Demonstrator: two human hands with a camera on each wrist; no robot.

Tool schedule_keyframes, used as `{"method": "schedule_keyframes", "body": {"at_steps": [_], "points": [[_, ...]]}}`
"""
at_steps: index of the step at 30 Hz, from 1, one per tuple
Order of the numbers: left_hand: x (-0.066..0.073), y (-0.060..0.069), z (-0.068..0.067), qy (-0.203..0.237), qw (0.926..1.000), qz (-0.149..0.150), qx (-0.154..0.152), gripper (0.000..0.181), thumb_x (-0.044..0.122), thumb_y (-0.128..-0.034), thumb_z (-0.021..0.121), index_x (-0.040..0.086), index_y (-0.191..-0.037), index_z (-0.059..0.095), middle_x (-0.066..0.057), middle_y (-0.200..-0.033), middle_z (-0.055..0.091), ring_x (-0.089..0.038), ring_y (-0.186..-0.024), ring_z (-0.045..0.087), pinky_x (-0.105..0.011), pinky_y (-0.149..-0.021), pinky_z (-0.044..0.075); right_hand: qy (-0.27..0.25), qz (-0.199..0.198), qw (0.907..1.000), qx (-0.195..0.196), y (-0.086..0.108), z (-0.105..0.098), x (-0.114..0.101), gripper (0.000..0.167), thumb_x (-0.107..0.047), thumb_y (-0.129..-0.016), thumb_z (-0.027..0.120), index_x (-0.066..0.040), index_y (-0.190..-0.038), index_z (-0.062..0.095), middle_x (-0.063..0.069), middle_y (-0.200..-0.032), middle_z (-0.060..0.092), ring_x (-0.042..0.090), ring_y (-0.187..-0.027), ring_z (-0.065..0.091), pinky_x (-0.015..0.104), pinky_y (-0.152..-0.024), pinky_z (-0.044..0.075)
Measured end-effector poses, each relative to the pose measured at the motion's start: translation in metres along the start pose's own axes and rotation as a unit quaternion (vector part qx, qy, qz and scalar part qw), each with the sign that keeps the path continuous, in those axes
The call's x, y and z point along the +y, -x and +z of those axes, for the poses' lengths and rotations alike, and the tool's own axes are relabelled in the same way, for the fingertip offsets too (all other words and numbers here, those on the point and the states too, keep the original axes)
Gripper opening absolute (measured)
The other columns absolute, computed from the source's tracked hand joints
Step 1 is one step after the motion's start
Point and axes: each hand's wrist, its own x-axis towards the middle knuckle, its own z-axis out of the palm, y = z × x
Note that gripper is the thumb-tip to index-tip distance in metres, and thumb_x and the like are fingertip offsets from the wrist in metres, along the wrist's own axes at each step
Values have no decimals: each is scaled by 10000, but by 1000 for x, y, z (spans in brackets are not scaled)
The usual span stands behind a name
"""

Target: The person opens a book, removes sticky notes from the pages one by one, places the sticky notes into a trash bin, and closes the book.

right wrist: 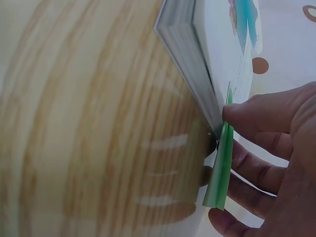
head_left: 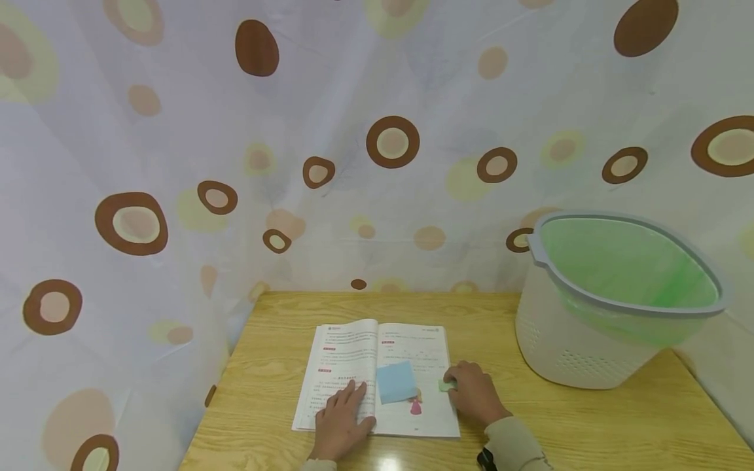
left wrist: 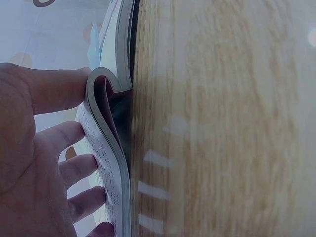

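Note:
An open book [head_left: 412, 422] with printed text lies on the wooden table, a pink figure drawn on its right page. My left hand [head_left: 341, 422] rests on the left page; in the left wrist view its fairly straight fingers and thumb touch the page [left wrist: 107, 165] near the bulging spine. At the book's right edge, my right hand [head_left: 477, 392] pinches a small green paper note [head_left: 446, 386]. In the right wrist view this green note [right wrist: 220, 168] appears folded, under the thumb. A blue sticky note [head_left: 396, 383] lies on the right page, beside the pink figure.
A tall basket [head_left: 589, 353], white below and pale green inside with a grey rim, stands on the table to the right. Behind the wooden table [head_left: 283, 311] hangs a white curtain [head_left: 353, 196] with brown and beige spots.

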Motion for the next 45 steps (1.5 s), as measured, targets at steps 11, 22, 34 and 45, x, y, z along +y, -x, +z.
{"method": "schedule_keyframes", "body": {"at_steps": [11,22,34,45], "points": [[1,0,0,51,10000,15,-32,657,388,-842,658,182,-1448,511,-114,-1555,439,-440,-1370,412,-749,-1027,318,31,85,9999,-119,-1,-1,0,145,-89,-816,713,-98,-960,731,61,-966,646,276,-955,589,564,-808,513],[2,1,-1,102,9999,125,42,651,381,-850,646,179,-1452,505,-124,-1557,435,-445,-1371,411,-750,-1022,319,28,116,9999,-37,-4,0,1,140,-80,-820,717,-103,-957,733,65,-973,653,273,-949,595,564,-811,520],[5,1,-3,84,9999,138,59,639,374,-856,641,170,-1447,511,-130,-1552,440,-448,-1371,412,-746,-1027,321,-5,101,9999,-16,-5,-1,1,143,-75,-826,709,-106,-964,731,75,-1006,659,302,-997,598,580,-823,516],[3,3,-2,78,9999,76,-6,651,378,-847,647,168,-1447,509,-128,-1555,435,-449,-1369,409,-748,-1025,318,-11,152,9999,-46,-1,3,2,138,-88,-821,727,-110,-958,721,72,-1013,657,308,-1027,592,593,-868,511]]}}
